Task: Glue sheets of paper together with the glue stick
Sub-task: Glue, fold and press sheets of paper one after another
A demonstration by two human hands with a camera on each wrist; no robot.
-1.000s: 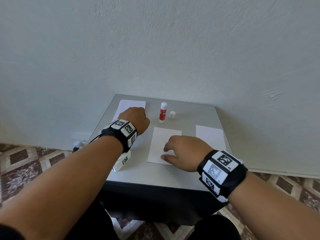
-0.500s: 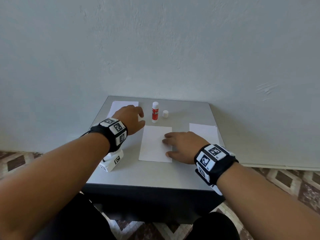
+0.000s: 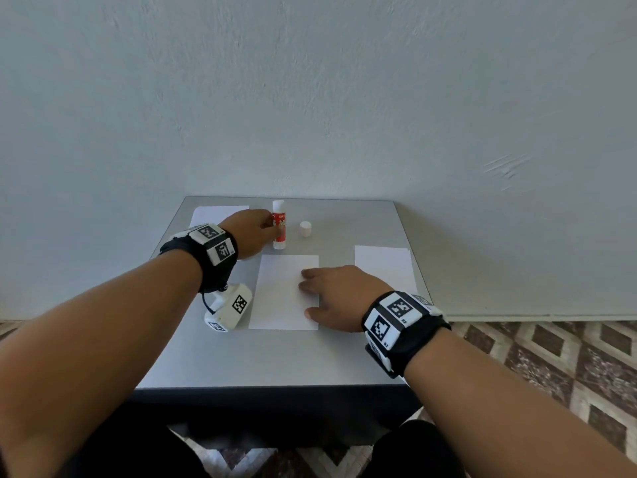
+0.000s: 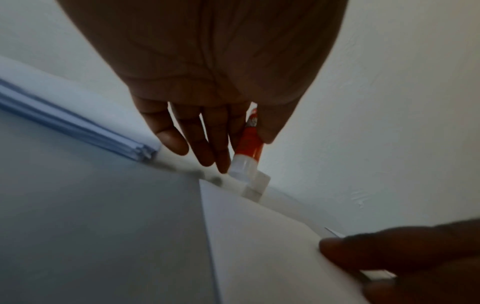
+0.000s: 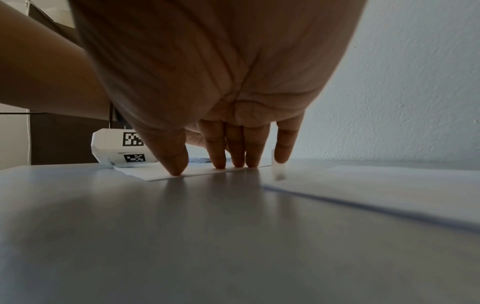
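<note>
Left hand (image 3: 249, 236), upper centre, closing around upright glue stick (image 3: 279, 225): grip low, lift straight. Right hand (image 3: 339, 296) spread flat, pinning middle sheet (image 3: 282, 291) firmly.

Three lots of paper (image 3: 283, 291) counted, one glue stick (image 3: 279, 225), one cap (image 3: 305, 229), two hands (image 3: 336, 298), one table (image 3: 269, 357)

A grey table (image 3: 275, 357) stands against a pale wall (image 3: 310, 98); patterned floor tiles (image 3: 568, 357), perhaps stone, lie beside it.
</note>
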